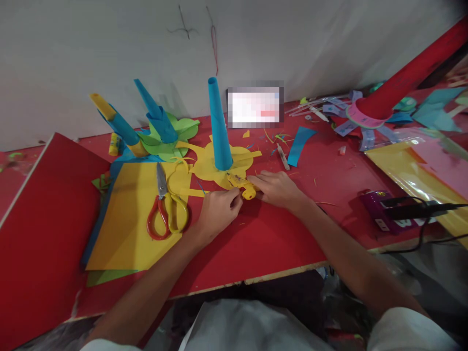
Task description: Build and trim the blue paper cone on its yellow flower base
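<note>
A small yellow tube (237, 182) with a round end lies between my hands, its narrow tip pointing to the base of a blue paper cone (219, 127). My left hand (218, 209) is closed, fingers curled against the tube's left side. My right hand (277, 189) pinches it from the right. The cone stands upright on a yellow flower-shaped paper (204, 168), with loose yellow strips around it. To the left, scissors (163, 199) with one red and one yellow handle rest on yellow paper sheets (120, 226). My fingertips are partly hidden.
Two more paper cones (124, 126) (161, 119) on flower bases stand at back left, beside a glue stick (114, 145). A blue strip (302, 145) and a pen-like white tube (282, 157) lie right. A red cone (405, 73), purple box (380, 212) and cables are farther right.
</note>
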`<state>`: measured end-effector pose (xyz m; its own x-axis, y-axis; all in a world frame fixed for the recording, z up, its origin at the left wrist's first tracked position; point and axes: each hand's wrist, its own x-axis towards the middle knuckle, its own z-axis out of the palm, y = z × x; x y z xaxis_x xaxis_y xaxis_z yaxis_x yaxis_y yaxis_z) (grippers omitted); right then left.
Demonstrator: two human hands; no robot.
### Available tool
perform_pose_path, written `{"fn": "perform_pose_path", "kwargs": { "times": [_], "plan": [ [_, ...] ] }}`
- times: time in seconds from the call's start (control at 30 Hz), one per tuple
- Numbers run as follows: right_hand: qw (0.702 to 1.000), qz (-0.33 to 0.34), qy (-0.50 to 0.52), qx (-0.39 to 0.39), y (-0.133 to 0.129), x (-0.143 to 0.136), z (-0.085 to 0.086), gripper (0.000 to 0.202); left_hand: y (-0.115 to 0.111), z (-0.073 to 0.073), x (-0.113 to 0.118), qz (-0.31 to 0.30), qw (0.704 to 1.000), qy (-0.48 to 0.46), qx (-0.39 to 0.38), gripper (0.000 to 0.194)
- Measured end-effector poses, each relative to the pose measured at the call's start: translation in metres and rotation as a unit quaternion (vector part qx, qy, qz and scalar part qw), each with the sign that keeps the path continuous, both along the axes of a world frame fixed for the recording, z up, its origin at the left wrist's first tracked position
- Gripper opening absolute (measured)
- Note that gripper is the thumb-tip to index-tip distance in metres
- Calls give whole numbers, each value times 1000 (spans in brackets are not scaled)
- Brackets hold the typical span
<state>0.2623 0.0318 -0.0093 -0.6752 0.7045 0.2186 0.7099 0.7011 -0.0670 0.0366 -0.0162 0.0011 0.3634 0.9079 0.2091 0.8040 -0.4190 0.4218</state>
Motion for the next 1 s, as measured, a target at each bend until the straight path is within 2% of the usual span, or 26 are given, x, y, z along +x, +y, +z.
{"fn": "perform_pose_path", "kwargs": {
  "times": [0.1,0.2,0.3,0.43,0.5,0.6,0.73,0.83,1.0],
  "plan": [
    [1000,3,2,2,1,2,-1,27,2,0,-2,-7,1000,4,-9,28],
    [1000,7,4,2,2,7,-1,26,8,8,-12,-3,999,18,-27,35],
    [1000,-4,16,2,5,15,0,26,22,23,-37,41,997,56,-32,37],
    [998,-46,36,-1,10,28,4,28,41,44,-84,99,988,92,-72,34],
    [996,-62,56,-16,14,36,6,36,44,48,-105,68,987,107,-95,32],
    [993,-70,86,-42,20,47,7,47,42,46,-127,18,983,168,-77,27],
    [989,-71,108,-69,25,57,9,58,35,38,-136,0,976,197,-89,25],
    [986,-63,132,-74,24,58,13,53,31,39,-134,16,977,185,-105,22],
    [979,-72,192,16,22,53,18,38,22,53,-137,55,986,82,-136,18]
  ]
}}
